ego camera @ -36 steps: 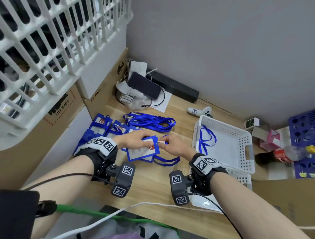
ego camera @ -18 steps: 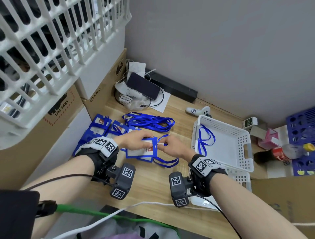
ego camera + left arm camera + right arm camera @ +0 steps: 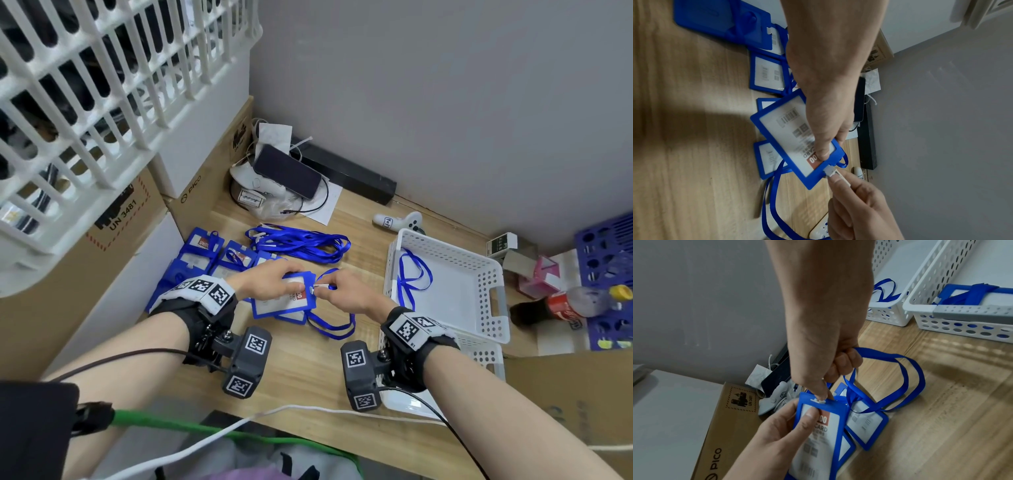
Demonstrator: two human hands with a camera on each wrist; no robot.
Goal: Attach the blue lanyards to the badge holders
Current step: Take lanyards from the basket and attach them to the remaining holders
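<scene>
Left hand: the left hand (image 3: pixel 270 279) pinches a blue badge holder (image 3: pixel 281 301) near its top edge, thumb on the clear front over the red patch of the card, fingers behind.
Right hand: the right hand (image 3: pixel 346 291) pinches the white plastic clip (image 3: pixel 835 174) at the end of a blue lanyard (image 3: pixel 334 327); the clip sits at the slot in the badge holder's top edge. Whether it is fully through the slot cannot be told.
Badge holder: held just above the wooden desk (image 3: pixel 308 373), tilted, between the two hands.
Lanyard ribbon: it loops from the right hand down onto the desk, just right of the badge holder and nearer the person.
Other holders: a spread of badge holders (image 3: pixel 202 253) lies flat on the desk left of the held badge holder, some under it.
Loose lanyards: a bundle of blue lanyards (image 3: pixel 301 243) lies beyond the badge holder, toward the wall.
White basket: a perforated white basket (image 3: pixel 493 308) stands right of the badge holder, with one blue lanyard inside.
Second basket: in the right wrist view, another white basket (image 3: pixel 962 318) beside the first holds a badge holder wrapped in its ribbon.
</scene>
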